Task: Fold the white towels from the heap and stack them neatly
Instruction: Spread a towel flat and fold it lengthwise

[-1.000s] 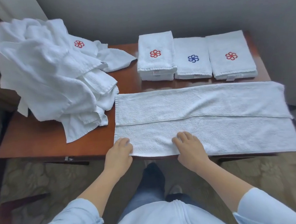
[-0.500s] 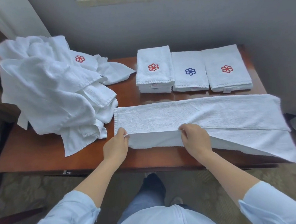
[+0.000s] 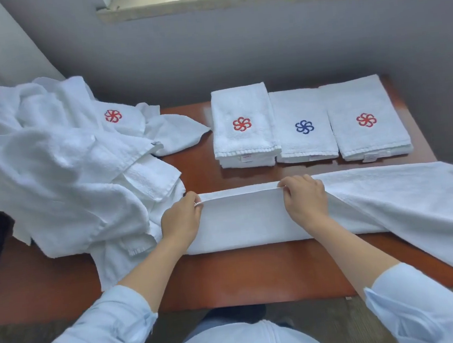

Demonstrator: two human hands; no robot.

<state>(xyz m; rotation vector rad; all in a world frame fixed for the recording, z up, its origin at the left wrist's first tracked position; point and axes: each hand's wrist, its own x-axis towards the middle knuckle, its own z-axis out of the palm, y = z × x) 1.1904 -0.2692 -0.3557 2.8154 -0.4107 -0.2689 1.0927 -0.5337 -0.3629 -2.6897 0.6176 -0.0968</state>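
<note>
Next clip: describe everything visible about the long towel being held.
The long towel is white terry cloth, no emblem showing, lying lengthwise across the wooden table. Left hand and right hand pinch its hemmed long edge, folded over to the far side. Its left part lies doubled; the right end is slack, draping past the table's front edge. Its left end meets the heap.

Both arms reach fwd, approx parallel; L grip [image 3: 181, 220] & R grip [image 3: 304, 201] palms down, each pinching towel [image 3: 241, 222] edge.
</note>
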